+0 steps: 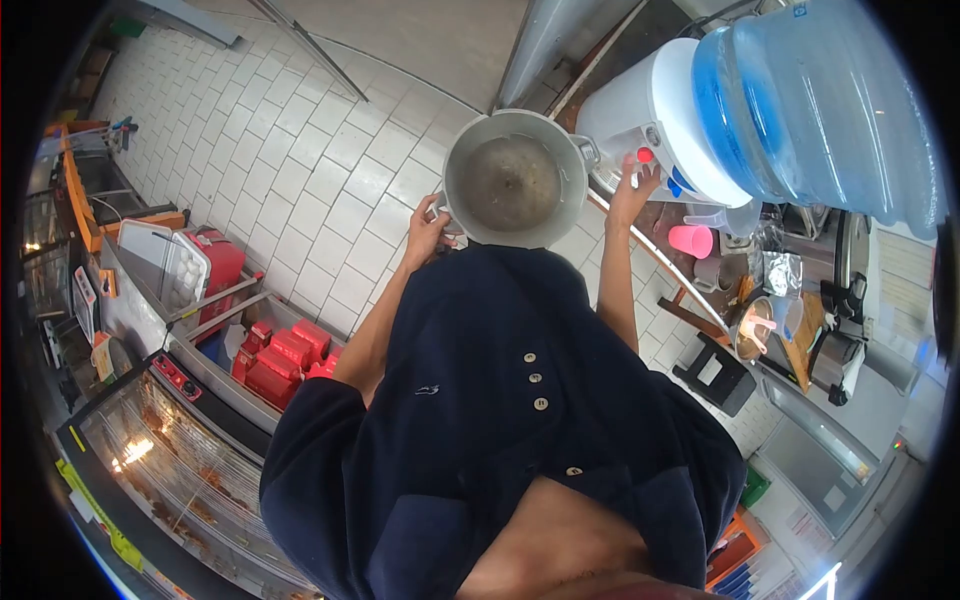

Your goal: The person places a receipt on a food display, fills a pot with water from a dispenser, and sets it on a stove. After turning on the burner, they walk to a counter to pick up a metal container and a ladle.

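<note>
Grips metal pot beside water dispenser with left hand, reaches red tap with unclenched right hand, likely needs steadiness.

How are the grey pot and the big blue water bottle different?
The pot is grey and not see-through, while the bottle is bluish and see-through. The left hand holds the pot by its handle; the bottle sits on the white dispenser. The bottle looks bigger here than the pot. Both are round.
</note>
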`<act>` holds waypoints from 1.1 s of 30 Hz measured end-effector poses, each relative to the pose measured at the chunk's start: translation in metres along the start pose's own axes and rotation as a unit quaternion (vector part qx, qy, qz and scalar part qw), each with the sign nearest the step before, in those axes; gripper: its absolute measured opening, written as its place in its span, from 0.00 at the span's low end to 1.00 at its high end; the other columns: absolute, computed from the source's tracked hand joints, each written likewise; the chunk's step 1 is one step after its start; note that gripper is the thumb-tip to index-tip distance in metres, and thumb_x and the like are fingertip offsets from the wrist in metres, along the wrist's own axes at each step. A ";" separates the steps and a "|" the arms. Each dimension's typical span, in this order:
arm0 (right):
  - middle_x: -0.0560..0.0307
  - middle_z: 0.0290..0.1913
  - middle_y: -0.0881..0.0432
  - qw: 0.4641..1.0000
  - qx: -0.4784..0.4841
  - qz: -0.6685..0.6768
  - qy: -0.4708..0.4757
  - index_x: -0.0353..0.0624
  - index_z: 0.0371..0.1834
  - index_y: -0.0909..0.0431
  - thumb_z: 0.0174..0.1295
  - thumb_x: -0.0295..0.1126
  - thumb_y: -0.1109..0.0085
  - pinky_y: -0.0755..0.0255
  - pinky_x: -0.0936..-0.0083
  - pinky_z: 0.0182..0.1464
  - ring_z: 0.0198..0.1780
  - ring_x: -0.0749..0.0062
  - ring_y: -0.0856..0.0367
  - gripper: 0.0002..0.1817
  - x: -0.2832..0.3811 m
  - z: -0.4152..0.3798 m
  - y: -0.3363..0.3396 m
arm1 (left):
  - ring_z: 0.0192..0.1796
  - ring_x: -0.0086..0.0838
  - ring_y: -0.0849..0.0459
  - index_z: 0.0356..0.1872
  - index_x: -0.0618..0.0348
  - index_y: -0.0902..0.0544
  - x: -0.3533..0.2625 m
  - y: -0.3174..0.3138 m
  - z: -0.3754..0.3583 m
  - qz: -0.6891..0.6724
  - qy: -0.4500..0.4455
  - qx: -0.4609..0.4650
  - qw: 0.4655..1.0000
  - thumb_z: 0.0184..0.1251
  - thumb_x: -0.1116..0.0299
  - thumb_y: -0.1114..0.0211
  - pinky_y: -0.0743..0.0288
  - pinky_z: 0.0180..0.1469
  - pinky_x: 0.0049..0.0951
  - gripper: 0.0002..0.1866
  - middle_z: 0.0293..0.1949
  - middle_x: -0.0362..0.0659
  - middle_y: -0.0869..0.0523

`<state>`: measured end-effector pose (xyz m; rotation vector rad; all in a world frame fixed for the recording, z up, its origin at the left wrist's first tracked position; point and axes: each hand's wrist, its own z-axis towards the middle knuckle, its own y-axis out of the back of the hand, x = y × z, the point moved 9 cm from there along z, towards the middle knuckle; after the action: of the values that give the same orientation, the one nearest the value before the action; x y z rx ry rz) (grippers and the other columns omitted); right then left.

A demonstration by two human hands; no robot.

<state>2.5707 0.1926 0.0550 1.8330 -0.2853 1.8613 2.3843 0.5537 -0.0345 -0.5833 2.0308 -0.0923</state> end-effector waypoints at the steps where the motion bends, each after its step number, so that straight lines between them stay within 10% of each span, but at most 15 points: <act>1: 0.41 0.65 0.40 1.000 -0.005 -0.002 -0.003 0.32 0.65 0.44 0.54 0.48 0.33 0.50 0.61 0.68 0.68 0.55 0.43 0.44 0.007 0.001 0.000 | 0.30 0.35 0.14 0.59 0.61 0.35 0.000 -0.001 -0.001 0.003 0.003 0.003 1.000 0.64 0.73 0.44 0.21 0.20 0.20 0.22 0.39 0.50 0.18; 33: 0.41 0.55 0.24 1.000 -0.020 0.016 0.018 0.27 0.55 0.29 0.55 0.40 0.32 0.38 0.68 0.62 0.58 0.60 0.27 0.32 -0.019 0.013 0.011 | 0.31 0.35 0.14 0.60 0.62 0.35 0.001 0.001 0.002 -0.011 0.007 -0.009 1.000 0.63 0.74 0.43 0.20 0.21 0.20 0.23 0.38 0.49 0.18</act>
<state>2.5754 0.1732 0.0398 1.7772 -0.3371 1.8939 2.3851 0.5549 -0.0366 -0.6187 2.0409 -0.0914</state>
